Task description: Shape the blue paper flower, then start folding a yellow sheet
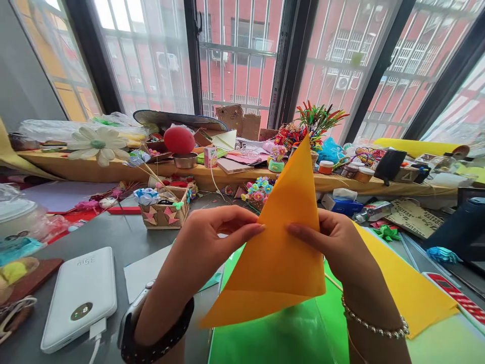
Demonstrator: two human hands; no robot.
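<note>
A sheet of orange paper (280,263), folded to a tall point at the top, is held up between my hands in the middle of the view. My left hand (223,232) pinches its left edge between thumb and fingers. On the right side, my right hand (329,237) grips it with the thumb flat on the front and the fingers hidden behind. The paper's lower left corner flares out toward me. Beneath it lies a glossy green mat (261,338). More yellow-orange paper (409,283) rests to the right of my right hand.
A white power bank (81,298) with a cable lies at the left. Behind my hands stand a cardboard box (164,215) and a pot of bead flowers (257,192). Craft supplies crowd the ledge (227,182) under the window. A dark bottle (460,222) is at the right.
</note>
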